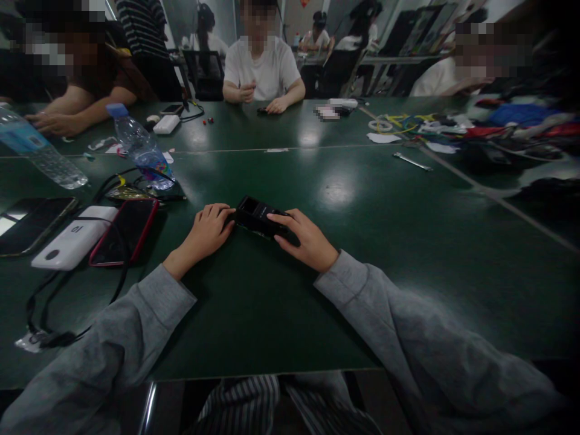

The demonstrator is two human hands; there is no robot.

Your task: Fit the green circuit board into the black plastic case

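Observation:
A small black handheld device [254, 212] with a dark screen and small markings lies tilted on the green table. Around its right end is my right hand [306, 235], closed, with the thumb and a finger showing along the near side and top. My left hand [206, 226] rests palm down on the tabletop, its fingers slightly bent and holding nothing. Its fingertips come close to the device's left end; whether they touch it I cannot tell. Grey sleeves cover both forearms.
Left of me lie a red-edged phone [127, 232], a white power bank [75, 238], a dark phone [36, 226] and black cables. Two plastic bottles, one blue-capped [142, 145], stand behind them. A wrench [412, 162] and a cable pile [489, 130] are at right. A person [263, 66] sits opposite.

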